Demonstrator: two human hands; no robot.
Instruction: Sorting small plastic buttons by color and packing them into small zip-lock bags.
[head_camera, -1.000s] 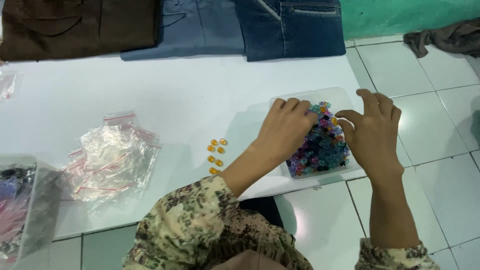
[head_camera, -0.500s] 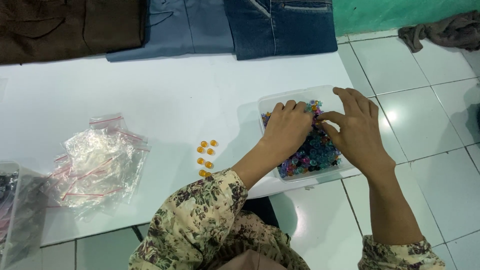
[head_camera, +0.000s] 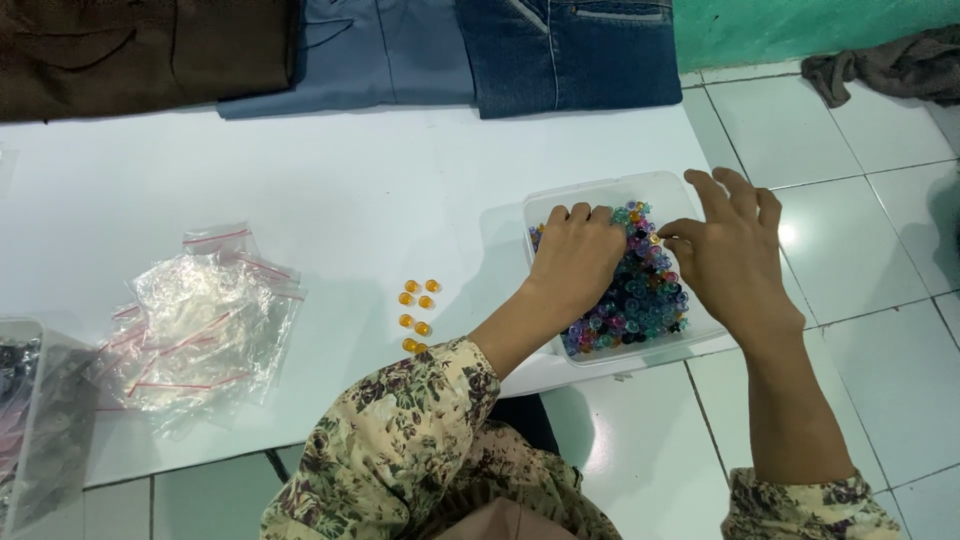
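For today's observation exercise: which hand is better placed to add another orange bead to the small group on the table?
Probably the left hand: it lies nearer the orange beads; the right hand is farther.

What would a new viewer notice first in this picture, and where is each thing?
The eye falls first on the clear tray of many-coloured beads at the right edge of the white table, with the left hand and right hand resting in it. Next come the small orange beads lying apart to its left, and the heap of clear plastic bags further left.
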